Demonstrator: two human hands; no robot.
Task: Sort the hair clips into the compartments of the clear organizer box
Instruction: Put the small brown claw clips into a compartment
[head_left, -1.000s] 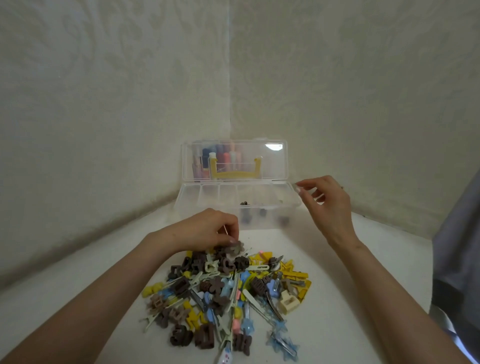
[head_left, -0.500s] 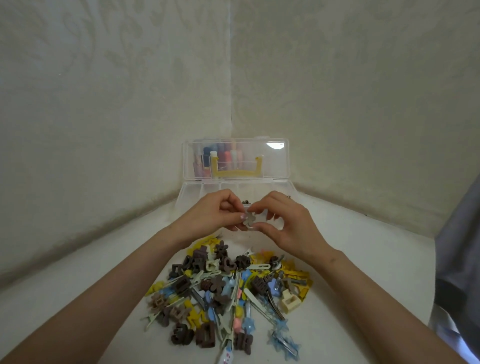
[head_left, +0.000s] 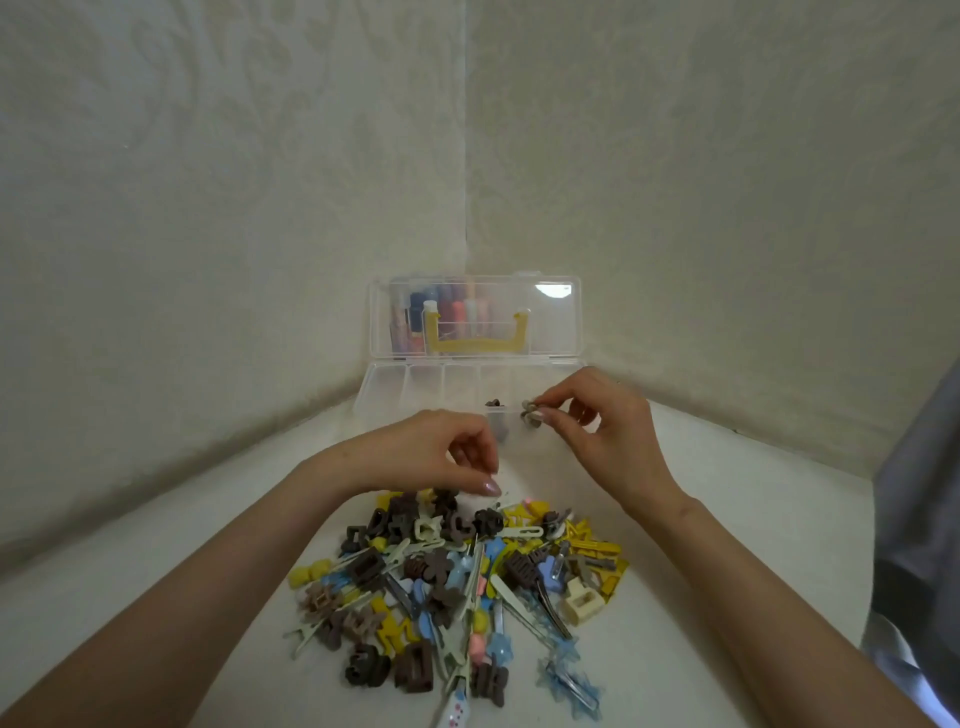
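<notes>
Head | right hand pinches grey clip | over organizer box

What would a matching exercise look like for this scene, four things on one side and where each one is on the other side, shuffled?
Things:
1. grey clip
2. box lid
3. clip pile
4. left hand

Places:
A. on the white surface, in front of the organizer box
B. over the pile's far edge
C. pinched in the fingers of the right hand
D. standing open by the wall corner

Pairs: 1-C, 2-D, 3-A, 4-B.
</notes>
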